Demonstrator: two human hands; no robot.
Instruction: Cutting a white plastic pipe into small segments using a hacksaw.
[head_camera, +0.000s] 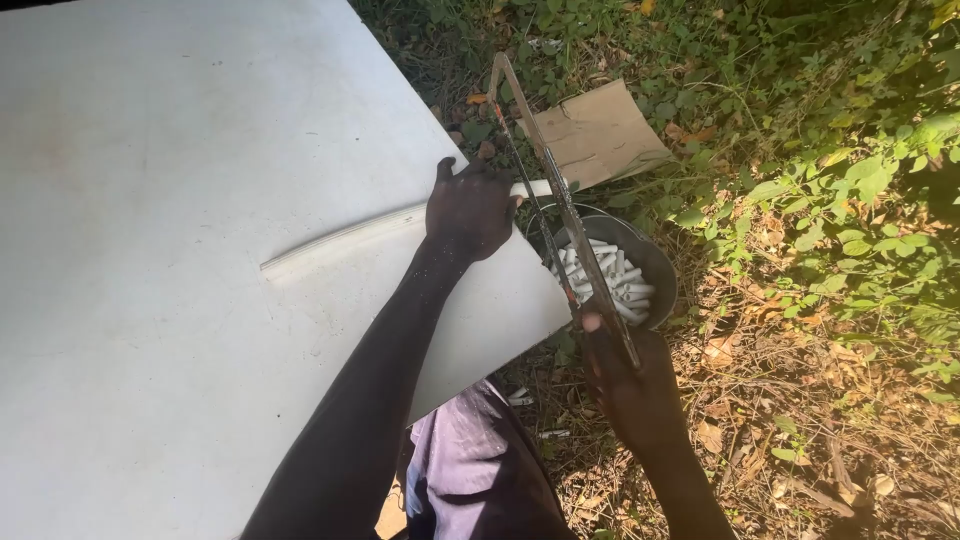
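the left hand (470, 210) presses palm down on a long white pipe (340, 238), fingers curled over it near the corner of the white worktop (150, 330). the pipe runs out to the left of that hand along the worktop; its other end sticks just past the hand and past the worktop's edge, partly hidden behind the saw. the right hand (628, 378) is closed around the handle of a hacksaw (560, 200), though the handle itself is mostly covered by the fingers and lost in shadow. the saw's frame reaches up and away from that hand, crossing the pipe just beside the left hand; the exact point where the blade meets the pipe is hard to make out. below the saw, between the two hands, sits a dark round bowl (655, 262) holding short white pipe pieces (610, 272), partly hidden by the frame. a piece of brown cardboard (600, 130) lies in the weeds beyond the left hand. purple cloth (470, 460) shows between the forearms, cut off at the bottom edge.
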